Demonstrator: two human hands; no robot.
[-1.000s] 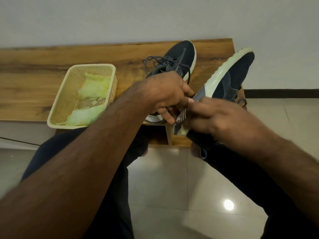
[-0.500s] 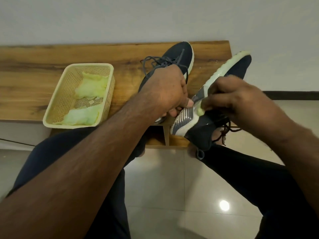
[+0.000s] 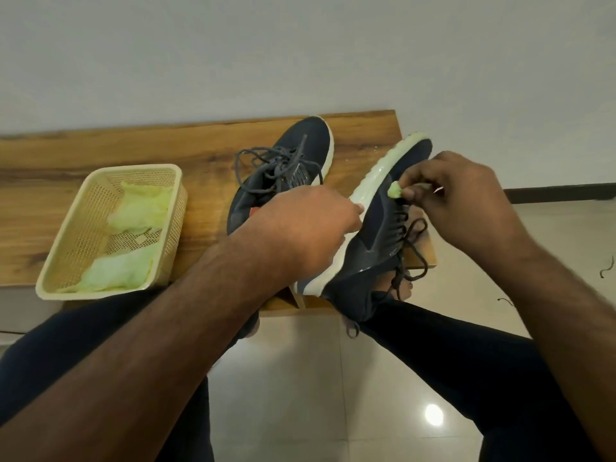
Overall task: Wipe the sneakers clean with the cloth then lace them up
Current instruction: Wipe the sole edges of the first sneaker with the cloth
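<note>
Wipe stage, shoe 2 of pair. I see the left hand (image 3: pixel 301 228) gripping the held sneaker (image 3: pixel 376 228) by its pale sole, fingers curled under and mostly hidden, thumb tip along the sole edge. Shoe is tipped on its side, toe away from me, heel near the right knee. My read: this exposes the side panel and keeps it steady against rubbing.

Right hand (image 3: pixel 463 201) pinches a small green cloth wad (image 3: pixel 395 190) betw. thumb and fingertips, wad touching the dark upper just beside the lace row. Small wad, tight pinch: prob. for working close to the eyelets w/o snagging.

Laces (image 3: pixel 411 251) on this shoe hang loose, not tied, so lacing is not yet done.

Other sneaker (image 3: pixel 286 171) sits upright on the wooden bench (image 3: pixel 100 151), laces loose too, parked out of the way.

Yellow basket (image 3: pixel 53 271) at the bench's left, near edge, w/ more green cloths (image 3: pixel 140 208) inside, within reach of the left hand.

Can't tell how clean either shoe is.
</note>
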